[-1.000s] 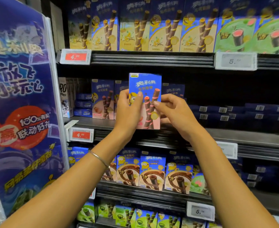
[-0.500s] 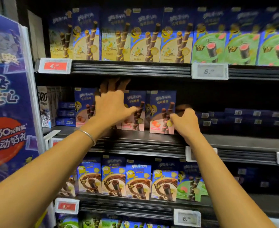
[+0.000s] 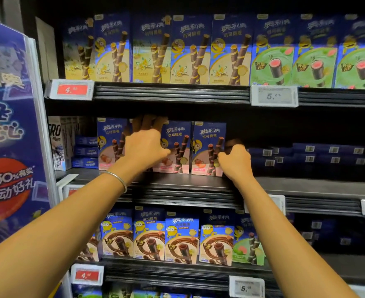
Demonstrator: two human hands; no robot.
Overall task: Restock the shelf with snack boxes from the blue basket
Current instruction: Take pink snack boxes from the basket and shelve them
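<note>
Blue and pink snack boxes stand in a row on the middle shelf (image 3: 198,182). My left hand (image 3: 144,147) reaches into the row, its fingers hooked over the top of a mostly hidden snack box (image 3: 155,168), thumb across the neighbouring box (image 3: 176,147). At the row's right end, my right hand (image 3: 234,161) has its fingers curled round the right edge of the last snack box (image 3: 207,147). Another box (image 3: 109,143) of the same kind stands left of my left hand. The blue basket is out of view.
Yellow and green boxes fill the top shelf (image 3: 170,92). Brown chocolate boxes (image 3: 181,239) line the lower shelf. Flat dark blue boxes (image 3: 306,155) lie stacked right of my right hand. A blue promo panel (image 3: 9,136) juts out at left. Price tags (image 3: 274,95) hang on the shelf edges.
One second ago both hands held a blue and pink box in front of the shelf. The box now stands in the middle-shelf row, with both hands reached in against the boxes.
</note>
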